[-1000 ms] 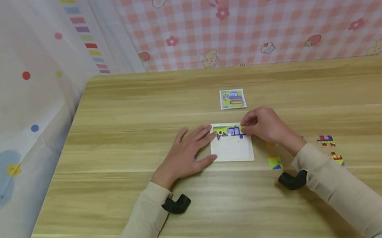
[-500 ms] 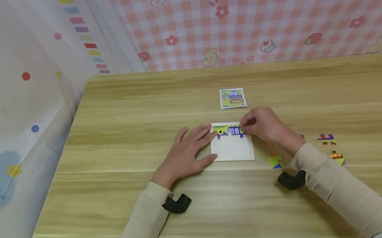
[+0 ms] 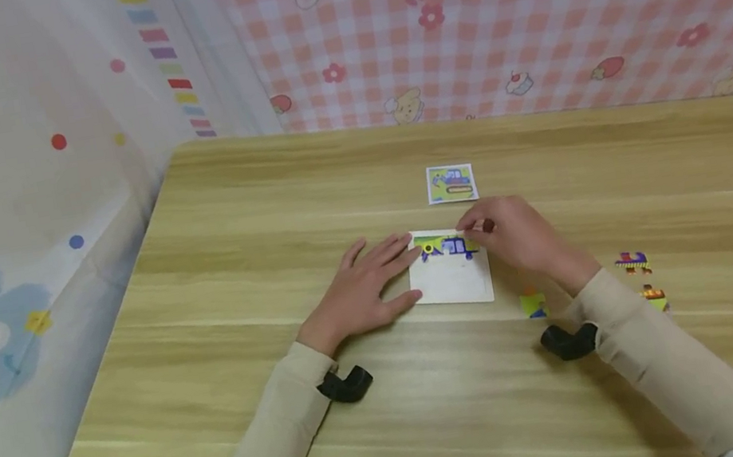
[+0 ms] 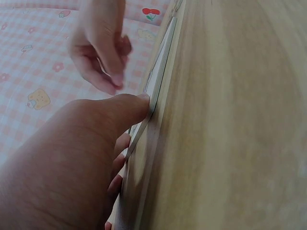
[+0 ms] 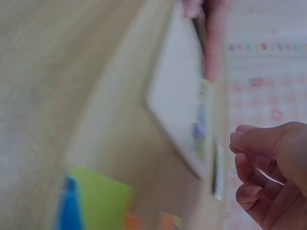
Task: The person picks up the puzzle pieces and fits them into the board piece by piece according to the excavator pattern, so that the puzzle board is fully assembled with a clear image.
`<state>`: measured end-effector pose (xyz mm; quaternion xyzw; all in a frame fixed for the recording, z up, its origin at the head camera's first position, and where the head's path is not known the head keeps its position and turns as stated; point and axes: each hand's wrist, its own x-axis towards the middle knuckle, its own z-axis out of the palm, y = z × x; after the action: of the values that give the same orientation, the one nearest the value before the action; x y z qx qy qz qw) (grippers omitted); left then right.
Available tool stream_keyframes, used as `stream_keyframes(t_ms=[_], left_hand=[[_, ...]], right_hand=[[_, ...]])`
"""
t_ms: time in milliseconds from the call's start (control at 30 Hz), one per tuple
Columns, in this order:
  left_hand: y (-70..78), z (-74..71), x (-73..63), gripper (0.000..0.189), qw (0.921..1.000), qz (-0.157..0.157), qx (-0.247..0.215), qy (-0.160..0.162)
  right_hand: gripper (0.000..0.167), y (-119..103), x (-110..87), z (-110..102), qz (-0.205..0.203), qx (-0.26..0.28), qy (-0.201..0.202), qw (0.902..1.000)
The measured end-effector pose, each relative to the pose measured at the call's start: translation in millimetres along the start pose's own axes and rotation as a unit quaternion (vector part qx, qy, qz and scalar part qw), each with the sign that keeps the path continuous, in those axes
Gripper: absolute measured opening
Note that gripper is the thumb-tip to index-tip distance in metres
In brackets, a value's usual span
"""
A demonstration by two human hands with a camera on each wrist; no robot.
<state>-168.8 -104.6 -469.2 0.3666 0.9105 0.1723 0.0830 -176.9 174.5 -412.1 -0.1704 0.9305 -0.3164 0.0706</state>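
A white puzzle tray [image 3: 452, 283] lies on the table, its upper part filled by joined jigsaw pieces [image 3: 454, 246] with a purple and yellow vehicle picture. My left hand [image 3: 366, 293] rests along the tray's left edge, fingers spread and straight; in the left wrist view its thumb [image 4: 129, 106] touches the rim. Above the tray's upper right corner is my right hand [image 3: 517, 240], thumb and index tips together and the other fingers curled. The right wrist view shows no piece between those fingertips [image 5: 240, 136], and the hand is apart from the tray.
Loose puzzle pieces lie to the right: a yellow-green one [image 3: 534, 305], a purple one [image 3: 633, 263] and an orange-yellow one [image 3: 655, 298]. Behind the tray lies a small picture card [image 3: 451, 183] of an excavator. A checked cloth [image 3: 363, 35] hangs beyond the table's far edge.
My right hand has lifted slightly from the pieces at the tray's right side and shifted toward its upper corner. My left hand stays on the tray's left edge. The head view has shifted slightly.
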Motion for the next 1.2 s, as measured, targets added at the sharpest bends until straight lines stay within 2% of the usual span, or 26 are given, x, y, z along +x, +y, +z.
stream_keyframes(t_ms=[167,267,400,567,833,967,1200], left_hand=[[2.4,-1.9,0.3,0.072,1.0000,-0.001,-0.001,-0.001],[3.4,-2.0,-0.2,0.072,0.9999,-0.006,0.000,-0.009],[4.3,-1.3,-0.2,0.074,0.9999,-0.008,-0.004,-0.010],[3.5,-0.5,-0.1,0.080,0.9999,-0.010,-0.007,-0.003],[3.5,-0.2,0.0,0.081,0.9999,-0.013,-0.010,-0.002],[3.4,0.3,0.0,0.081,0.9999,-0.013,-0.007,-0.005],[3.7,-1.9,0.2,0.081,0.9999,-0.012,-0.007,-0.003]], right_hand=[[0.016,4,-10.8,-27,-0.027,0.001,0.033,0.9991],[0.018,11,-19.9,-41,-0.029,-0.004,0.016,0.9994],[0.022,23,-31.7,-51,-0.009,-0.014,-0.030,0.9994],[0.032,33,-40.7,-46,0.037,-0.019,-0.078,0.9961],[0.044,35,-47.4,-35,0.065,-0.030,-0.126,0.9894],[0.048,35,-49.6,-31,0.073,-0.042,-0.123,0.9889],[0.044,37,-49.2,-29,0.072,-0.047,-0.111,0.9901]])
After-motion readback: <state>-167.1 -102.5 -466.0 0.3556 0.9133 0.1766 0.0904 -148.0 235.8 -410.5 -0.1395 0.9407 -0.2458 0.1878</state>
